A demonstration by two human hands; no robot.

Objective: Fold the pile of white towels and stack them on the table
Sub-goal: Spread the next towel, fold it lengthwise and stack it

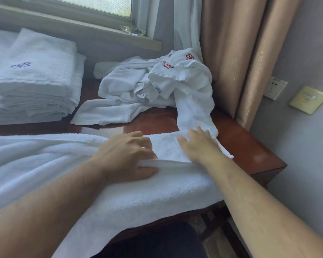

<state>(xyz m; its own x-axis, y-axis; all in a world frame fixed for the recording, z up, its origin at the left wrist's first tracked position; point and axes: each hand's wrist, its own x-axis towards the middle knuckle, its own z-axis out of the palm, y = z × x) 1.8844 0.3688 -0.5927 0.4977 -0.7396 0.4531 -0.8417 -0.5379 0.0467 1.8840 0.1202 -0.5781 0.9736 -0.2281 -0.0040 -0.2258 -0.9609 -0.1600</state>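
Head view: left hand (125,157) has its fingers curled, pinching the folded edge of the towel (138,198) between thumb and fingers; right hand (198,144) lies flat with straight fingers pressing the towel's far right end. The towel spreads across the near edge of the red-brown table (250,146) and hangs over it. An unfolded pile (157,86) sits behind by the curtain (241,53), a folded stack (35,81) at left under the window (82,8).

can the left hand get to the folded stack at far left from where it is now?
Probably yes. The left hand grips the spread towel; the folded stack lies beyond on the same side, nothing standing between. It must release first.
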